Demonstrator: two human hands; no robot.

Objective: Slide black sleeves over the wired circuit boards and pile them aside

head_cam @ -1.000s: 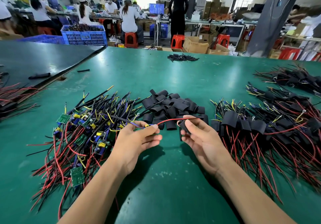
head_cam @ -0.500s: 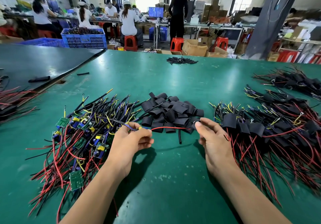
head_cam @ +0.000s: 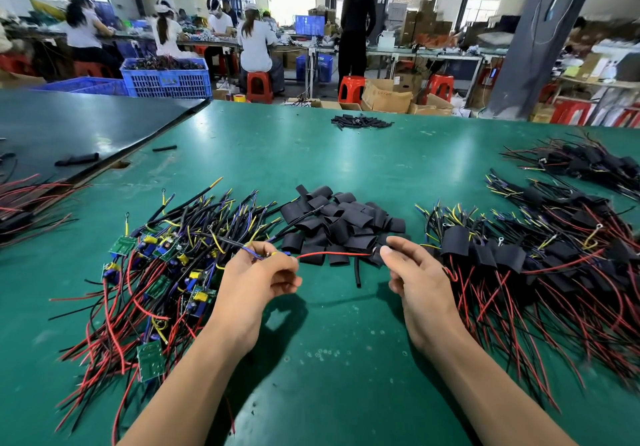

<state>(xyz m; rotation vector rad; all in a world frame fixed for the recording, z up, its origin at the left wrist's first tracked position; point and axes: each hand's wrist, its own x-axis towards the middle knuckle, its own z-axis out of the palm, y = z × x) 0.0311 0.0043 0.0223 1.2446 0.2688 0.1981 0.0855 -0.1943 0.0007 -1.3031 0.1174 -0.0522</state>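
Held one thin red insulated wire taut just above the green desk, long axis running straight left to right, in front of the heap of short flat black sleeves. Pinched its left end, together with blue and yellow leads, in the curled left hand; could not see the circuit board itself, presumably tucked inside that fist. Pinched the right end between thumb and forefinger of the right hand, fingertips at the near edge of the sleeve heap; could not tell whether a sleeve already sat between them. Left a loose black lead hanging below the span. Judged the right hand the nearer to the sleeves, so any sleeve would have to travel leftward along the wire toward the left hand. Kept the bare boards with red and black wires piled to the left, the finished sleeved ones to the right, just beside the right hand. Compared with a second earlier, had drawn the hands from nearly touching to well apart, straightening the wire, and had curled the left fingers in.
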